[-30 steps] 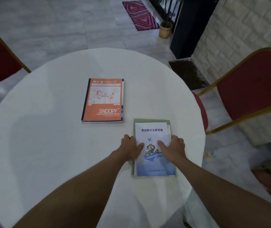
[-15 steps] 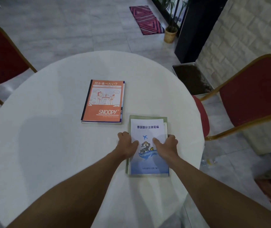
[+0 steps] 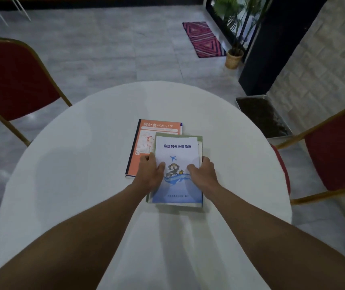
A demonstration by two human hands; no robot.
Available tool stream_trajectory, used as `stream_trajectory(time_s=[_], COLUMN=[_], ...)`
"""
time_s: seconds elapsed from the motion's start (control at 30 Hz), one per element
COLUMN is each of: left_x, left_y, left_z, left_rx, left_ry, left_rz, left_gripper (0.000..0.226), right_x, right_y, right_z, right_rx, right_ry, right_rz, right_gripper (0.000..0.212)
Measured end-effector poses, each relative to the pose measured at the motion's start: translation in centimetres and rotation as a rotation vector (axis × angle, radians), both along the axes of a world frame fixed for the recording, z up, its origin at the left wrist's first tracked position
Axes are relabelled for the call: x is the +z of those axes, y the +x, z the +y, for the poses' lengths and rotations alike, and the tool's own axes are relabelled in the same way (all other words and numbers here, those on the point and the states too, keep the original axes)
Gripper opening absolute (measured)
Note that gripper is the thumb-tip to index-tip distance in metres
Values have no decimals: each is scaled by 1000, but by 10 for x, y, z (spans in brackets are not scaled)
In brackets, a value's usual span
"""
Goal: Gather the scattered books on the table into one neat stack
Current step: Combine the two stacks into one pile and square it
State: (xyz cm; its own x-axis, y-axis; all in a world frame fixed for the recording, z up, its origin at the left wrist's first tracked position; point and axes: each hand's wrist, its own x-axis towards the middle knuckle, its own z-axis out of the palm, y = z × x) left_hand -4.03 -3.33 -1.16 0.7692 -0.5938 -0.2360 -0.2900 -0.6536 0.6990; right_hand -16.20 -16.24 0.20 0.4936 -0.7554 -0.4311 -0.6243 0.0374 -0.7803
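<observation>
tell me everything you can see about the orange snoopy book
The orange book is a thin softcover lying flat and face up near the middle of the white round table. It has a dark spine along its left edge, white Japanese lettering across the top and a pale drawing below. Its right and lower parts are hidden under the white and blue book and the green one beneath it. The left hand overlaps its lower right area.
</observation>
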Motion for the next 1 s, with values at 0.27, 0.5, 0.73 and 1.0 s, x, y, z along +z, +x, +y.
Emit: stream_trajectory(time_s=[0.27, 0.5, 0.73, 1.0], left_x=[-5, -25, -47, -54], left_y=[85, 127, 140, 136], left_z=[-9, -16, -12, -11], left_rx=[22, 26, -28, 5], left_ry=[63, 61, 232, -260], left_rz=[-63, -52, -356, 239], left_gripper=[42, 44, 50, 45], right_x=[-12, -32, -51, -71], right_y=[84, 127, 134, 125], right_z=[-14, -14, -13, 7], right_rx=[9, -14, 100, 16], right_ry=[-44, -100, -392, -95], right_rz=[-48, -62, 217, -54], right_gripper=[34, 29, 48, 51])
